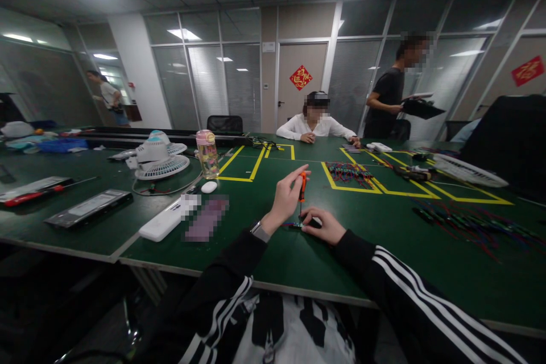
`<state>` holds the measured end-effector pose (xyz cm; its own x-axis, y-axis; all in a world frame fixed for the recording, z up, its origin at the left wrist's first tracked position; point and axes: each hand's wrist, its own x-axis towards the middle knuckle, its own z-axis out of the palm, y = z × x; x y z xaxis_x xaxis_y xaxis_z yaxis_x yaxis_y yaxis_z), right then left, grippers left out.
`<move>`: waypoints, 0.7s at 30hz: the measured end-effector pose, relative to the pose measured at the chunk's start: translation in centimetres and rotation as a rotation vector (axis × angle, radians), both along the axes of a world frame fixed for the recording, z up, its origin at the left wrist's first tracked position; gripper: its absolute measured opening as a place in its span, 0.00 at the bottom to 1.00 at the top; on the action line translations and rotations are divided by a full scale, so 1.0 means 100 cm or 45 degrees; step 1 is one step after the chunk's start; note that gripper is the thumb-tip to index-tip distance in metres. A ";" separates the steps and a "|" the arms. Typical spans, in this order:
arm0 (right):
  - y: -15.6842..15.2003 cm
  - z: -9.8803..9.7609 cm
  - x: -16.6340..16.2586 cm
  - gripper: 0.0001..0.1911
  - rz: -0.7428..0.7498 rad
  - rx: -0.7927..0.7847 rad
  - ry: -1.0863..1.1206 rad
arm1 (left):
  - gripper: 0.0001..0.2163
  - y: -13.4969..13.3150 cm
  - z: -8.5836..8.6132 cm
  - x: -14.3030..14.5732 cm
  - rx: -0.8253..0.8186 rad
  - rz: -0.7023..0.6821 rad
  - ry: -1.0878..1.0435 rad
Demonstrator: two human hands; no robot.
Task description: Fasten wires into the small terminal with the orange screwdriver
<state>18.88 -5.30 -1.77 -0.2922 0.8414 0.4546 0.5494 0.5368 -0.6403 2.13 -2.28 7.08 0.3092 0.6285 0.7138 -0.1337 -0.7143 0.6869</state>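
Near the front of the green table, my left hand (285, 200) has a small orange-and-black screwdriver (302, 186) upright between thumb and fingers, the fingers pointing upward. The shaft runs down to a small green circuit board (294, 226) with thin red and blue wires. My right hand (326, 227) rests on the table at the board's right side, thumb and fingers closed at its edge. A small black object (314, 223) shows at those fingers; its kind is unclear. The exact contact of tip and board is too small to make out.
Wired boards lie inside a yellow tape frame (354, 176), with another bundle (482, 224) at right. To the left are a bottle (207, 153), a white fan (160, 159), a white case (168, 219) and a red screwdriver (34, 195). A person (315, 125) sits opposite.
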 end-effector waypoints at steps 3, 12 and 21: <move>0.001 -0.001 0.001 0.06 0.008 0.004 0.001 | 0.13 -0.001 0.001 0.000 0.084 0.117 0.002; 0.000 0.000 0.000 0.05 0.000 -0.009 -0.006 | 0.15 0.000 0.001 0.000 0.140 0.117 0.057; 0.001 -0.001 0.000 0.05 0.009 0.006 -0.003 | 0.11 -0.003 0.004 -0.001 0.222 0.273 0.039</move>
<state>18.84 -5.20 -1.88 -0.2995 0.8370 0.4579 0.5470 0.5439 -0.6364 1.98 -2.62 7.45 0.2054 0.5504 0.8092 0.0523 -0.8319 0.5525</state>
